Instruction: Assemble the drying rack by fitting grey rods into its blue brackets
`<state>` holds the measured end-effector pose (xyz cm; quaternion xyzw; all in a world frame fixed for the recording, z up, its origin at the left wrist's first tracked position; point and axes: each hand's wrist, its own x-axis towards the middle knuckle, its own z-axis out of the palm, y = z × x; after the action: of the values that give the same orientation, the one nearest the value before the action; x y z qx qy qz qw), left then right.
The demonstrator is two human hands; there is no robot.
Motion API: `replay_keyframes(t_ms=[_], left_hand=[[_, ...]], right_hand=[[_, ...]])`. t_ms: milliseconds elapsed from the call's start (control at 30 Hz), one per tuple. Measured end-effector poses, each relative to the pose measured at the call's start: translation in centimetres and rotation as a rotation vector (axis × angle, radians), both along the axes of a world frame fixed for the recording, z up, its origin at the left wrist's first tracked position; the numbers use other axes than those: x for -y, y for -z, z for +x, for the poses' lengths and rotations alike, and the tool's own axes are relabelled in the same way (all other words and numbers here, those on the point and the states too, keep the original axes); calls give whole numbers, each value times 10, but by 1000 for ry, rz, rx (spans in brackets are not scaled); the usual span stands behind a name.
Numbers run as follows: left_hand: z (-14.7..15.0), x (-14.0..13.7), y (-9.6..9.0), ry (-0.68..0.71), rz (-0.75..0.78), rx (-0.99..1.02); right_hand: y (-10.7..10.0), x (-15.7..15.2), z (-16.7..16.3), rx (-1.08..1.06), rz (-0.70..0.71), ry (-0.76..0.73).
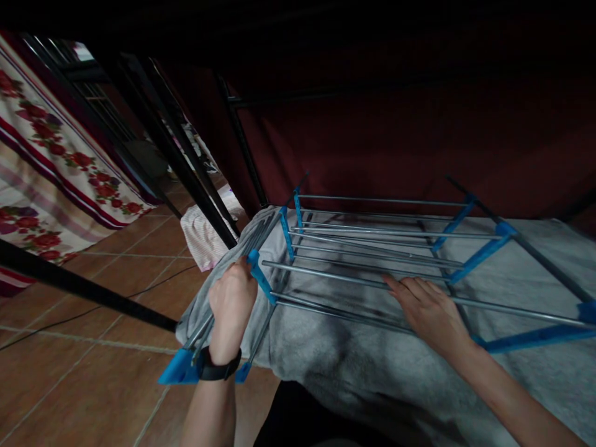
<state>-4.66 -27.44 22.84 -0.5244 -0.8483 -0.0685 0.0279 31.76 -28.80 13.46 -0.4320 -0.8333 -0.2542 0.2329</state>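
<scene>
A rack of grey metal rods joined by blue plastic brackets lies on its side across a grey blanket [335, 347]. My left hand [233, 295], with a dark watch on the wrist, is closed at the top of a blue bracket [263, 279] at the rack's left end. Between my two hands runs a metal rod [326, 273], its left tip apart from that bracket. My right hand [426, 307] is wrapped over this rod from above, its fingertips partly hidden. On the right, the rod reaches a long blue bracket [535, 338].
Black metal bed-frame bars [172, 149] stand at the left and pass overhead. A dark red curtain [395, 143] hangs behind the rack. Brown floor tiles [84, 385] carry a thin black cable [139, 292]. A flowered cloth [60, 161] hangs at far left, and a striped cloth [207, 233] droops nearby.
</scene>
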Motion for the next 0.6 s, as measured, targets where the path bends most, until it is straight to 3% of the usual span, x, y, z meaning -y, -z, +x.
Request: replay_keyframes(t_ms=[600], left_hand=[[-3,-6,5,13,-5,-4]], right_hand=[[-1,4,-3,-7,0,22]])
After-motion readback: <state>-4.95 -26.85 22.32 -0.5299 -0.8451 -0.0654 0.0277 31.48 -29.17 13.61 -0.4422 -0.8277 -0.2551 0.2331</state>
